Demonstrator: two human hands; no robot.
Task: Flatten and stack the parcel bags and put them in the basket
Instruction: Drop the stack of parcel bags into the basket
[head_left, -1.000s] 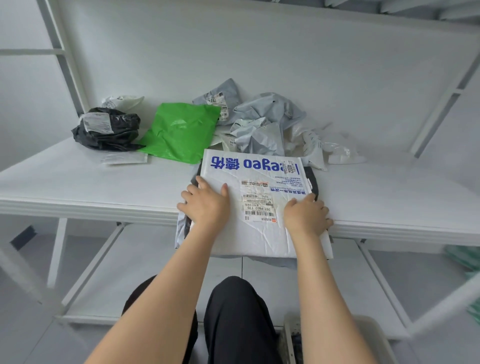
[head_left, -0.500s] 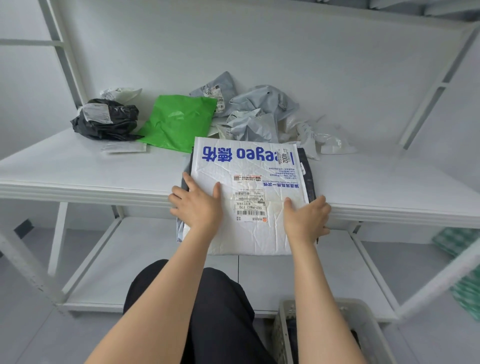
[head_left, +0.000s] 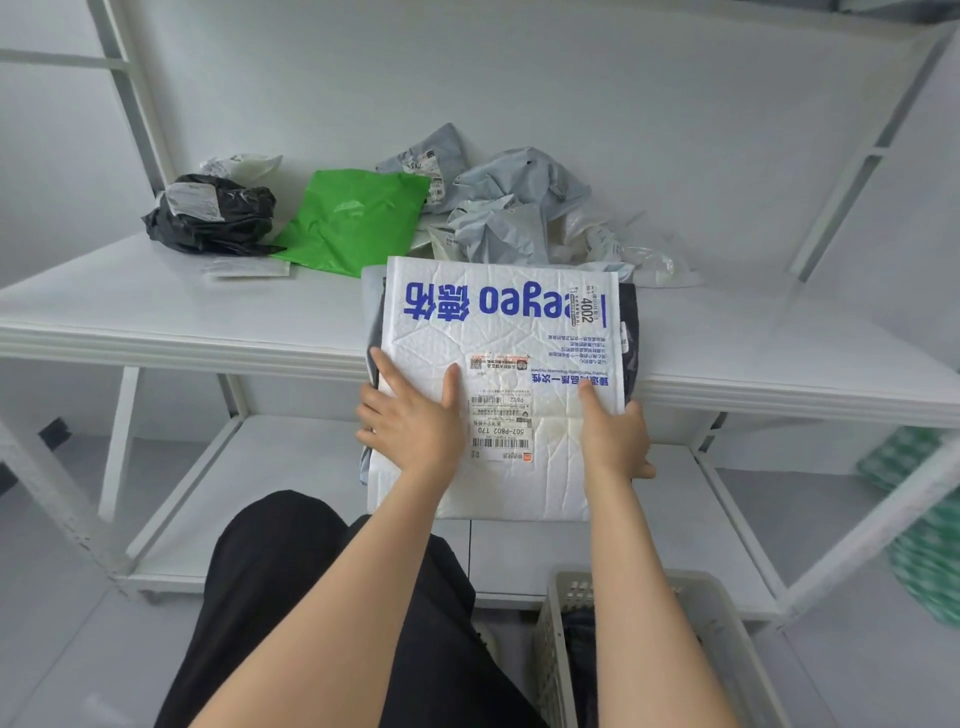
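A white padded parcel bag with blue print tops a flat stack, with a dark bag and a grey bag showing beneath it. The stack hangs roughly halfway over the front edge of the white table. My left hand holds the stack's left side, index finger and thumb on top, the other fingers curled at the edge. My right hand grips the right side, thumb on top and fingers wrapped underneath. The grey basket stands on the floor below, with dark contents.
At the back of the table lie a green bag, a crumpled black bag, crumpled grey bags and clear bags. A lower shelf runs under the table. Green checked material sits at the right.
Both hands have drawn the stack toward me, so more of it overhangs the table's front edge. My fingers have shifted from lying on top to the stack's sides.
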